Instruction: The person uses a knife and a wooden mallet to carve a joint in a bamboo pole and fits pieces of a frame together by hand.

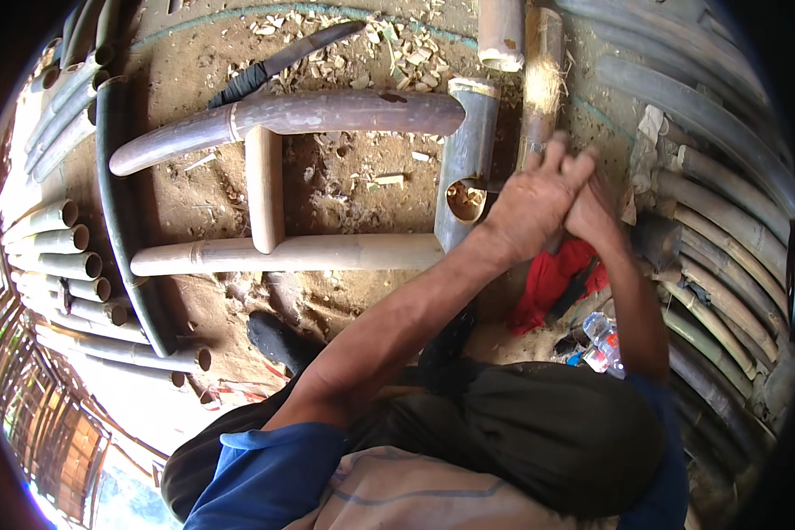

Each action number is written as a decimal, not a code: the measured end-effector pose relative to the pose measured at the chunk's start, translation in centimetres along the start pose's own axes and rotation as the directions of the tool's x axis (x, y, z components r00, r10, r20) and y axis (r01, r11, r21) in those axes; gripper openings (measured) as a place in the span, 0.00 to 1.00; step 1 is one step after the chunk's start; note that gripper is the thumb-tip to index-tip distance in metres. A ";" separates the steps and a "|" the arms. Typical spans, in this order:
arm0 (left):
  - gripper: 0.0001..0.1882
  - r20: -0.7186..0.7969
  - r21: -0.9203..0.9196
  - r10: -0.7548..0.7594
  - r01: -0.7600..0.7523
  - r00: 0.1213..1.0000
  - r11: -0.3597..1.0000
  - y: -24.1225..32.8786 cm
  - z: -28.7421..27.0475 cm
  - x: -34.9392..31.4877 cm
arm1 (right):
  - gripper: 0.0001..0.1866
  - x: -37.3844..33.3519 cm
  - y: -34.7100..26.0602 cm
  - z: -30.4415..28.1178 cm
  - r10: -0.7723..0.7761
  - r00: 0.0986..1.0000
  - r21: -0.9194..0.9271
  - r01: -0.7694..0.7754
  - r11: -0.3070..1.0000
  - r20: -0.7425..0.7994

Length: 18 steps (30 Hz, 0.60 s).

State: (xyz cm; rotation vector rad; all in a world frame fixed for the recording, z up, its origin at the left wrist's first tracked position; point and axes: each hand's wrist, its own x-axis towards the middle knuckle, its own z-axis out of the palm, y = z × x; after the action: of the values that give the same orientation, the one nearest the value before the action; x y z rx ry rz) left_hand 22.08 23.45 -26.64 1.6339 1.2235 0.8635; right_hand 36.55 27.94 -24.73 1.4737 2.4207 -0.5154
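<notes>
My left hand is closed beside a short bamboo post with a round hole cut in its side. A narrow dark piece, perhaps a blade, shows between this hand and the hole; the rest is hidden in the grip. Pressed against the left hand is my right hand, its fingers blurred and partly covered. Pale chips lie inside the hole. A curved bamboo pole and a straight pale pole run leftward from the post, joined by a short crosspiece.
A dark-handled knife lies among wood chips on the earth floor. Bamboo lengths line the right side, and cut tubes stack at left. Red cloth and a plastic bottle sit near my right forearm.
</notes>
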 end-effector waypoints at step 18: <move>0.53 0.249 0.103 -0.301 0.284 0.921 0.953 2.6 1.9 -1.8 | 0.26 -2.4 1.8 0.8 -0.063 0.703 0.492 -0.427 0.759 0.708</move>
State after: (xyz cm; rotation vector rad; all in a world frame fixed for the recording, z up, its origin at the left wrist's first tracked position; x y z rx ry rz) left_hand 24.19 20.97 -24.93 1.5087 1.2748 0.4100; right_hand 39.24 26.38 -24.80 1.3527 1.5008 -1.6224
